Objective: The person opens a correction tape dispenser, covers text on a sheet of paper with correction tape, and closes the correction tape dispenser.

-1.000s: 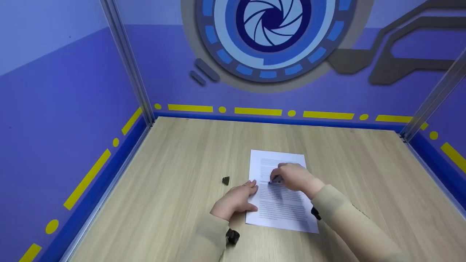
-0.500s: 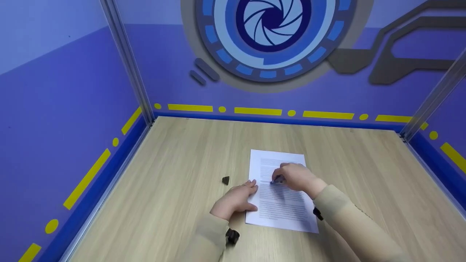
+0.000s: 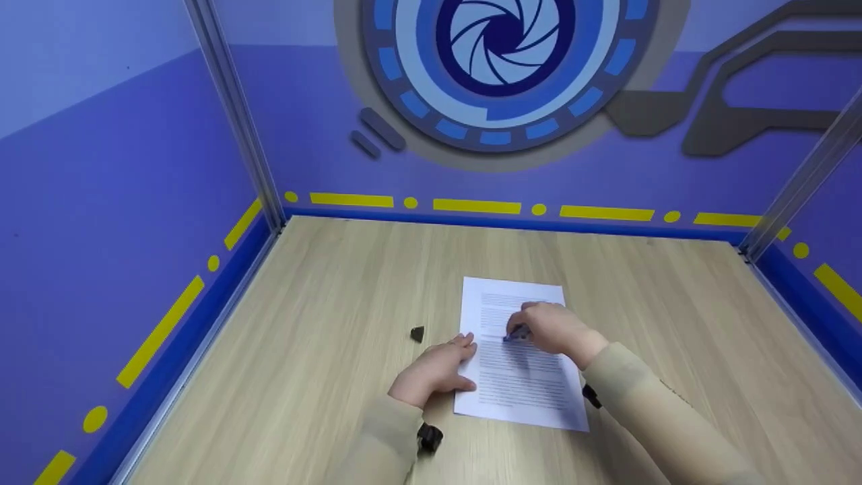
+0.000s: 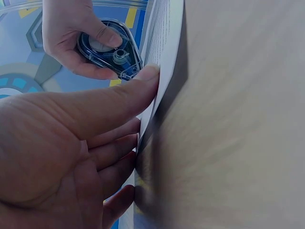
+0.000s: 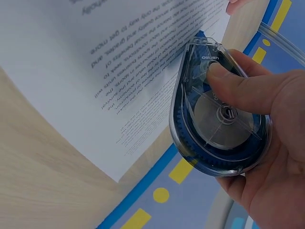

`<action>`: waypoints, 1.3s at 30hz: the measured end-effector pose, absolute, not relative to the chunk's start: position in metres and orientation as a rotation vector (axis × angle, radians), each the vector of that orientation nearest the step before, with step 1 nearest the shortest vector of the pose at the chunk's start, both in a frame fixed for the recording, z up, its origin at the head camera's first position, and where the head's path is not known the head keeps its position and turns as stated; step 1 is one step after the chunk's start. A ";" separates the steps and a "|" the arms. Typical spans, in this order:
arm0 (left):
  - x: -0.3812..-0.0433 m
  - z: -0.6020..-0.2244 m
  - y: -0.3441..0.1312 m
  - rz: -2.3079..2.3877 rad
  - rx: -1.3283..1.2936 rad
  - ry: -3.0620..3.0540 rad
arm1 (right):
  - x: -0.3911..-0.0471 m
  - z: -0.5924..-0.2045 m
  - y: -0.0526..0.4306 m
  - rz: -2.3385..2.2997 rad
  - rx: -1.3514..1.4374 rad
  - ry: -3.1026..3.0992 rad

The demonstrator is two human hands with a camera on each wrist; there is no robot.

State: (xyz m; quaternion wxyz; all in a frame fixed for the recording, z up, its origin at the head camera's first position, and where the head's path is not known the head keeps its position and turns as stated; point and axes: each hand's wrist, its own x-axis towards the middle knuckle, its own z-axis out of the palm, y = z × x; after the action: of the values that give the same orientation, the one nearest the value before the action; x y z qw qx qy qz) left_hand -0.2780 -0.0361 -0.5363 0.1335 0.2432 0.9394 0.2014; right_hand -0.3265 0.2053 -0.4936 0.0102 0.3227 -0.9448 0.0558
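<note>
Correction tape (image 5: 217,129) slants lengthwise, its tip (image 5: 200,34) pointing down-left at paper (image 3: 522,387).

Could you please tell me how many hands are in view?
2: the left hand rests at the left edge of the paper, and the right hand, over the paper, holds the correction tape.

We see left hand (image 3: 434,370) and right hand (image 3: 552,328) bare; left sleeve (image 3: 385,434) and right sleeve (image 3: 663,417) long, beige. Blocky black unit (image 3: 430,438) at left wrist; second black unit (image 3: 592,395) at right, partly hidden. Tiny dark marks (image 3: 675,392) along right sleeve edge, we can't read them.
</note>
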 end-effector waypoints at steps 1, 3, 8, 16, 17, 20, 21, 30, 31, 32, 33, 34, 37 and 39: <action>-0.278 -0.536 -0.036 0.585 0.704 2.723 | -0.327 -0.494 0.206 0.175 1.002 -2.954; -0.278 -0.536 -0.036 0.586 0.700 2.722 | -0.327 -0.494 0.207 0.176 0.992 -2.966; -0.278 -0.535 -0.036 0.587 0.701 2.722 | -0.327 -0.494 0.208 0.175 0.982 -2.978; -0.278 -0.534 -0.036 0.604 0.686 2.719 | -0.326 -0.492 0.208 0.178 0.952 -3.017; -0.278 -0.535 -0.036 0.603 0.686 2.720 | -0.326 -0.492 0.209 0.184 0.942 -3.026; -0.278 -0.535 -0.035 0.601 0.686 2.723 | -0.326 -0.491 0.209 0.183 0.946 -3.027; -0.278 -0.535 -0.035 0.598 0.684 2.723 | -0.325 -0.491 0.210 0.187 0.943 -3.030; -0.278 -0.535 -0.034 0.566 0.671 2.720 | -0.323 -0.491 0.214 0.171 0.929 -3.024; -0.278 -0.535 -0.034 0.561 0.669 2.720 | -0.323 -0.491 0.215 0.171 0.931 -3.024; -0.278 -0.535 -0.034 0.558 0.670 2.721 | -0.323 -0.492 0.215 0.171 0.929 -3.025; -0.278 -0.535 -0.034 0.557 0.670 2.722 | -0.323 -0.492 0.215 0.173 0.926 -3.028; -0.278 -0.535 -0.034 0.556 0.671 2.723 | -0.323 -0.492 0.216 0.179 0.921 -3.034; -0.278 -0.535 -0.034 0.558 0.674 2.724 | -0.323 -0.492 0.217 0.182 0.915 -3.045; -0.278 -0.535 -0.034 0.560 0.675 2.724 | -0.323 -0.492 0.218 0.189 0.905 -3.056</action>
State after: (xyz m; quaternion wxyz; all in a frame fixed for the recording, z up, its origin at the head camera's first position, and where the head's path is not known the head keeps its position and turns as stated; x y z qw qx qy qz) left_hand -0.2782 -0.0339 -0.5352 0.1394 0.2334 0.9426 0.1937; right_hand -0.3231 0.2180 -0.4923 -0.0253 0.2833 -0.9569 0.0591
